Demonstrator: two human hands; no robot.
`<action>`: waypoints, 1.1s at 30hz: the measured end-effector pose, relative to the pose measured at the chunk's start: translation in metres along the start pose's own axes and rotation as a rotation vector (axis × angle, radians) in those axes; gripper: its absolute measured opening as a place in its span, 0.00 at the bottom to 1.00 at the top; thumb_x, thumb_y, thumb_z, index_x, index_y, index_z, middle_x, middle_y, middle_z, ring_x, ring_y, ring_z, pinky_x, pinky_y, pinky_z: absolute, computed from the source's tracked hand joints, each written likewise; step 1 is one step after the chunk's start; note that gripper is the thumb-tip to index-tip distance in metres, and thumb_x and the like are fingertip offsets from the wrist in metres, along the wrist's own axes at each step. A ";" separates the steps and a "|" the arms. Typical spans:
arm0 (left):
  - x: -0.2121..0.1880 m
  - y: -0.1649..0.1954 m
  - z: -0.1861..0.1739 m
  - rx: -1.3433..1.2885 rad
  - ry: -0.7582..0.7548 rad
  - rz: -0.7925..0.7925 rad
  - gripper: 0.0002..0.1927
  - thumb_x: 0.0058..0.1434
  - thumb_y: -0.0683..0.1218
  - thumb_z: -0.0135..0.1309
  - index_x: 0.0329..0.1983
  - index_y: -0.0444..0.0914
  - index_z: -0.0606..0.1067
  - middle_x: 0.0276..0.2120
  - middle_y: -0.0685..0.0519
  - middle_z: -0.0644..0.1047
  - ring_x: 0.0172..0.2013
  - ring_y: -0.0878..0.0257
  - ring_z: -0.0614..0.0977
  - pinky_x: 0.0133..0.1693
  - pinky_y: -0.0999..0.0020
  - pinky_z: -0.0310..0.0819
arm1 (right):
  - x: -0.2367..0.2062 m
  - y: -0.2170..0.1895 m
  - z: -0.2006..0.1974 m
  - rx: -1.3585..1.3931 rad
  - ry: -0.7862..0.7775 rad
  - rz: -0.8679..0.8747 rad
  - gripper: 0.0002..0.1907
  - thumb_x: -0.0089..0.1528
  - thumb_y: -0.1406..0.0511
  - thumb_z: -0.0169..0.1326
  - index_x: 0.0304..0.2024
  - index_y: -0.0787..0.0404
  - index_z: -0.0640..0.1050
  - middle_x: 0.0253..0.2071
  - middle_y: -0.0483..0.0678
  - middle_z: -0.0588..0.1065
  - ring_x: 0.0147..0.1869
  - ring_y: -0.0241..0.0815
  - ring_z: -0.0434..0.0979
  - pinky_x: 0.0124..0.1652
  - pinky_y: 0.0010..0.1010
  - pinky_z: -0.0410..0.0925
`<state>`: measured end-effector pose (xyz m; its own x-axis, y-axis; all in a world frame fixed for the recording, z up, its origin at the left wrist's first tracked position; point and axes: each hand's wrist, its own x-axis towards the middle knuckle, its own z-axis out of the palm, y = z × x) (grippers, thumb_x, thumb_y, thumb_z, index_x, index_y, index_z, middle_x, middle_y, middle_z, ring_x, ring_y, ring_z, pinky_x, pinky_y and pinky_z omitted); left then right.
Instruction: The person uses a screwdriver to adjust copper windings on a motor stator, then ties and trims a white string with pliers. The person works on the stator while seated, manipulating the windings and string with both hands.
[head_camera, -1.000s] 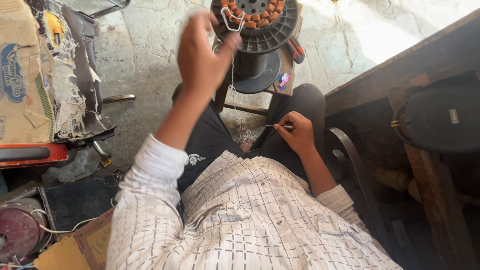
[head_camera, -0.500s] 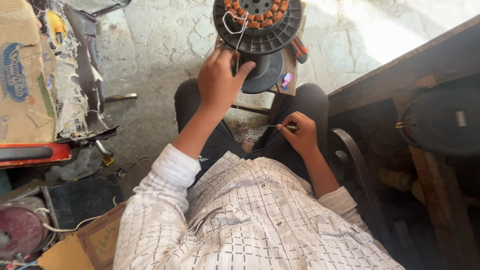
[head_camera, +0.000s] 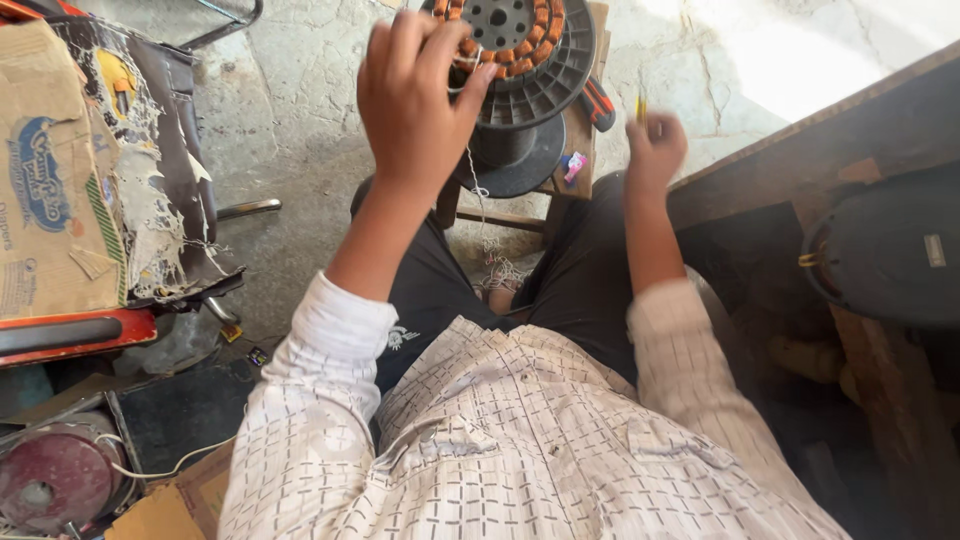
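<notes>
A round black motor stator ringed with orange-brown copper coils stands on a small wooden stool between my knees. My left hand is raised at the stator's left rim, fingers curled against the coils, with a thin white thread hanging down from it towards my lap. My right hand is lifted to the right of the stator and pinches a thin yellow tool; the hand is blurred.
A torn cardboard box and a worn dark seat lie at the left. A red-handled tool rests on the stool. A dark round cover sits on a wooden bench at the right. A reddish disc with wires lies at bottom left.
My right hand rose from my lap to beside the stator, carrying the thin tool. My left hand dipped towards the stool and came back up to the stator's rim.
</notes>
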<state>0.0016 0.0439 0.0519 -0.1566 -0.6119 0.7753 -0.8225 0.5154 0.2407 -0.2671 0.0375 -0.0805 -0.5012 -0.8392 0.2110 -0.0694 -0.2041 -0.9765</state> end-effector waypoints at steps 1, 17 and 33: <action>0.010 -0.002 0.001 0.043 -0.018 0.038 0.14 0.58 0.51 0.68 0.41 0.39 0.79 0.39 0.54 0.74 0.44 0.55 0.75 0.43 0.58 0.66 | 0.017 0.001 0.014 -0.039 -0.009 -0.084 0.07 0.59 0.74 0.62 0.38 0.64 0.78 0.35 0.47 0.76 0.40 0.36 0.75 0.42 0.27 0.69; 0.002 -0.003 -0.016 -0.109 -0.159 -0.186 0.15 0.62 0.50 0.62 0.42 0.34 0.77 0.38 0.47 0.75 0.41 0.53 0.76 0.43 0.59 0.71 | 0.053 0.030 0.066 -0.817 -0.495 -0.435 0.17 0.63 0.62 0.59 0.54 0.58 0.81 0.63 0.50 0.75 0.61 0.58 0.71 0.54 0.44 0.69; 0.015 0.003 -0.023 -0.107 -0.189 -0.227 0.09 0.62 0.42 0.62 0.45 0.37 0.77 0.38 0.51 0.74 0.43 0.54 0.75 0.47 0.59 0.70 | 0.050 0.030 0.062 -0.766 -0.405 -0.524 0.21 0.57 0.69 0.67 0.53 0.57 0.81 0.73 0.53 0.63 0.63 0.53 0.73 0.53 0.40 0.73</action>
<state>0.0094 0.0502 0.0776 -0.0823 -0.8140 0.5750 -0.7873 0.4068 0.4633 -0.2406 -0.0423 -0.0967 0.0718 -0.8735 0.4814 -0.8029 -0.3370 -0.4917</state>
